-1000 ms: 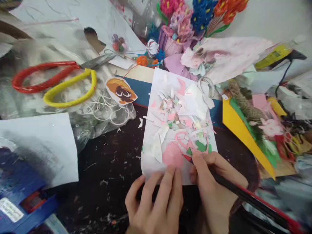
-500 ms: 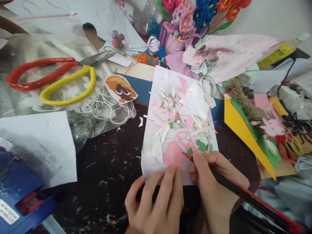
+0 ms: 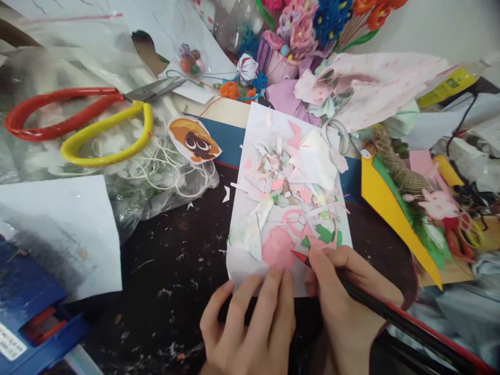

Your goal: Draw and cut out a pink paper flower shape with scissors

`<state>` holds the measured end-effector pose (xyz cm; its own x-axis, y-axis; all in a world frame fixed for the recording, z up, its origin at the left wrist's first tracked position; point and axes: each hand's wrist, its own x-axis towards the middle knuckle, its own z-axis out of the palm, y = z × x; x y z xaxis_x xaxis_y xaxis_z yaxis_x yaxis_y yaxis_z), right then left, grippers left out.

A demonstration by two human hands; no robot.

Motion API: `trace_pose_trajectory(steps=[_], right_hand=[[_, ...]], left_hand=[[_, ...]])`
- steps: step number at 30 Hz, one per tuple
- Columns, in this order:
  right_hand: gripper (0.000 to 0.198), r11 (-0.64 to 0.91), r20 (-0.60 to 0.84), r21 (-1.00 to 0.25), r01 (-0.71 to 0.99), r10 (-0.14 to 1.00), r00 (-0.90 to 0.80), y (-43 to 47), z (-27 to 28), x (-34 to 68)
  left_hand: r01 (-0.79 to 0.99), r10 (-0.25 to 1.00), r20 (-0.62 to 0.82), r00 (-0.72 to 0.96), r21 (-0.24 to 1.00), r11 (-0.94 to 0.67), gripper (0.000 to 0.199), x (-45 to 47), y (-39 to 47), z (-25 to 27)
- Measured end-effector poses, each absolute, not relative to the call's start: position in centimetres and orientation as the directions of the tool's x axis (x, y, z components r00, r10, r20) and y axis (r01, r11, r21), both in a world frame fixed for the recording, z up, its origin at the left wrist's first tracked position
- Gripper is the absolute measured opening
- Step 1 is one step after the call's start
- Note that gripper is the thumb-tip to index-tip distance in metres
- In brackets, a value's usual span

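Observation:
A white sheet of paper (image 3: 244, 271) lies on the dark table, strewn with pink, white and green paper scraps. My left hand (image 3: 250, 323) rests at its near edge, fingers spread, two fingertips pressing the lower edge of a pink scalloped paper piece (image 3: 278, 245). In my right hand (image 3: 344, 297) is a slim black pen-like tool (image 3: 300, 255) with a pointed red tip, gripped like a pen. Its tip is close to the right edge of the pink piece; whether it touches, I cannot tell. The exact kind of tool is unclear.
Scissors (image 3: 107, 117) with red and yellow handles lie on clear plastic bags at left. A blue device (image 3: 31, 297) sits near left. Behind the sheet are a tape roll (image 3: 336, 136), a cartoon cutout (image 3: 194, 139) and craft flowers (image 3: 299, 26). Yellow card (image 3: 385, 208) and twine (image 3: 398, 164) are at right.
The red tip has shifted slightly down and left, nearer the pink piece's lower right edge. My left hand stays in place. The view has moved slightly.

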<state>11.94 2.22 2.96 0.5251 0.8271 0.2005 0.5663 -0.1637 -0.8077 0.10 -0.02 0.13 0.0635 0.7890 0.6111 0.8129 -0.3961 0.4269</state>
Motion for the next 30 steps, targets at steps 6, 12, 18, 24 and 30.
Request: trace_pose_trajectory(steps=[6,12,18,24,30], right_hand=[[0.034,-0.204,0.185,-0.802,0.561,0.809,0.558,2.27,3.19,11.86],[0.034,-0.204,0.179,-0.813,0.545,0.804,0.568,2.39,3.19,11.68],[0.034,-0.184,0.173,-0.811,0.556,0.832,0.527,2.30,3.28,11.79],[0.033,-0.216,0.151,-0.819,0.532,0.812,0.563,2.25,3.38,11.58],[0.034,-0.223,0.153,-0.818,0.531,0.805,0.573,2.13,3.34,11.47]], left_hand=[[0.812,0.790,0.610,0.063,0.428,-0.396,0.020,0.10,0.02,0.15],[0.811,0.793,0.607,0.056,0.436,-0.391,0.021,0.16,-0.02,0.11],[0.809,0.790,0.611,0.055,0.436,-0.394,0.021,0.13,-0.03,0.08],[0.810,0.793,0.607,0.047,0.442,-0.385,0.021,0.16,-0.04,0.14],[0.806,0.795,0.606,0.041,0.450,-0.384,0.020,0.33,0.03,0.17]])
